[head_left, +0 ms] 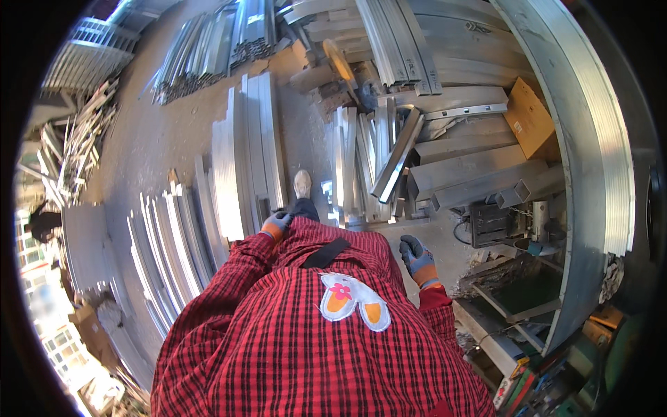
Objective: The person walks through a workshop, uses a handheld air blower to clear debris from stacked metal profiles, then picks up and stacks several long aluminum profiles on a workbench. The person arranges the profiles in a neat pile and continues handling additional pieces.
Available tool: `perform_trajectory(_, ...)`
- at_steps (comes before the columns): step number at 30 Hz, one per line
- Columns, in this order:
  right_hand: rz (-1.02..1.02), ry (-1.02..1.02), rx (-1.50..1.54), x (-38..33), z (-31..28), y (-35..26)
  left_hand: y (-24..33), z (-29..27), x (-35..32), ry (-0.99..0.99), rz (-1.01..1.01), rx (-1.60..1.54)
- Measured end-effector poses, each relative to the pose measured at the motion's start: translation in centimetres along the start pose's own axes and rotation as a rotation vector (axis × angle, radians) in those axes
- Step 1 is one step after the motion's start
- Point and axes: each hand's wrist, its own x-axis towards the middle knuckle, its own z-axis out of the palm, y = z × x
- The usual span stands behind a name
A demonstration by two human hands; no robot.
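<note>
My left hand (277,224), in a grey glove with an orange cuff, hangs at my left hip beside the near end of a stack of long silver metal profiles (240,160). Its fingers point away from me and are mostly hidden, so their closure is unclear. On the other side, my right hand (418,259) hangs away from my body in a matching glove. Its fingers are loosely bent and the thumb stands apart, with nothing seen in it. One light shoe (302,183) shows ahead of me on the floor, between the stack and shorter metal pieces (368,153).
More profiles (170,236) lie at the left, with bundles (208,52) farther off. At the right are wide metal channels (472,167), a cardboard box (531,118) and a long metal beam (597,125). A yellow disc-shaped part (338,60) stands ahead. Scrap strips (76,139) pile at far left.
</note>
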Motion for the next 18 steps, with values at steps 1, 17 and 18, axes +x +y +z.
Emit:
perform_trajectory(1, 0.019, 0.035, 0.011, 1.1, 1.1, -0.6, 1.4, -0.2, 1.8, -0.032, 0.004, 0.074)
perform_trajectory(17, -0.063, -0.094, -0.174, 15.2, 17.2, -23.2, 0.4, -24.9, 16.7, -0.036, -0.317, -0.513)
perform_trajectory(18, -0.055, -0.104, -0.212, 15.8, 17.5, -23.7, 0.7, -25.9, 16.4, -0.085, -0.379, -0.635)
